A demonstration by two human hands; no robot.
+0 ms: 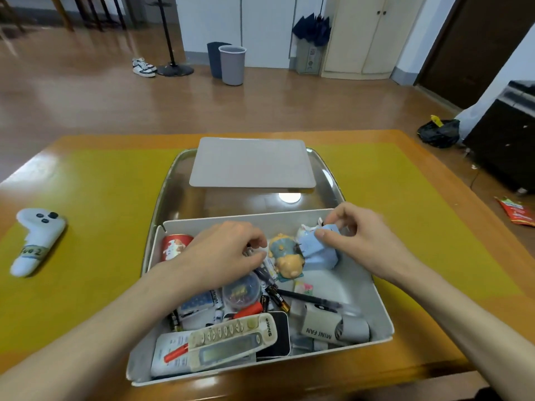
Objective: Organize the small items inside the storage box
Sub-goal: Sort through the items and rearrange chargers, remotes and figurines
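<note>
A white storage box (379,305) sits on a metal tray (173,180) and holds several small items. My right hand (356,235) pinches a light blue toy figure (317,253) at the box's far right corner. Beside it lies a yellow and blue animal figure (285,257). My left hand (224,251) reaches into the box's middle and pinches a pen (265,270). Nearer me lie a cream remote (231,341), a mini fan (333,325), a black pen (309,298), batteries (278,298), a round clear case (241,290) and a red can (173,246).
The box's grey lid (252,162) lies across the tray's far end. A white game controller (36,241) rests on the yellow mat (95,227) at the left. A red snack wrapper (518,212) lies near the table's right edge.
</note>
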